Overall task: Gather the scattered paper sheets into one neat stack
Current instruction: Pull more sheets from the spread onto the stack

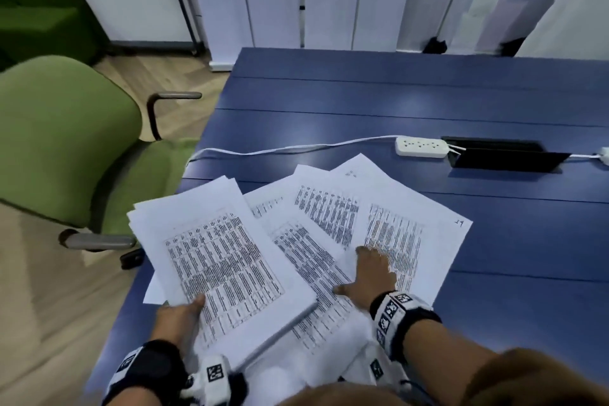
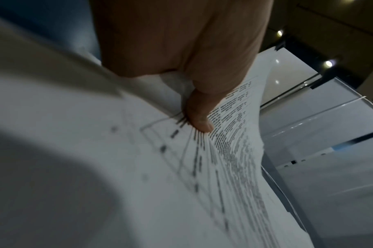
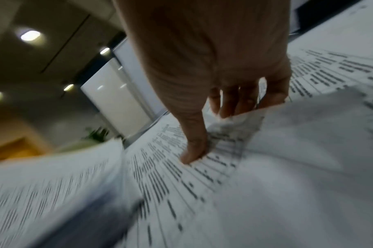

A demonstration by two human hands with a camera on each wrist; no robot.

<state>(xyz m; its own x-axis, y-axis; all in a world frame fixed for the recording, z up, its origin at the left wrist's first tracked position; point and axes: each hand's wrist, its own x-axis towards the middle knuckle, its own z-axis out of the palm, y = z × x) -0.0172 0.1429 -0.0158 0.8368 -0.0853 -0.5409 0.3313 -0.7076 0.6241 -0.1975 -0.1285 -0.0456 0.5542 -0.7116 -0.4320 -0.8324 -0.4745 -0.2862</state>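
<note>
My left hand (image 1: 179, 315) grips a thick stack of printed sheets (image 1: 224, 260) by its near corner, thumb (image 2: 199, 117) on top, and the stack (image 2: 139, 167) is tilted up off the blue table (image 1: 395, 102). To its right several loose printed sheets (image 1: 329, 208) lie fanned and overlapping. My right hand (image 1: 370, 269) rests flat on them with the thumb spread left. In the right wrist view the thumb (image 3: 194, 151) presses on print, and a raised sheet edge (image 3: 243, 117) hides the fingertips.
A white power strip (image 1: 421, 147) with its cable lies just beyond the sheets, beside a black cable hatch (image 1: 504, 158). A green office chair (image 1: 66, 142) stands at the table's left edge. Behind the table are white panels.
</note>
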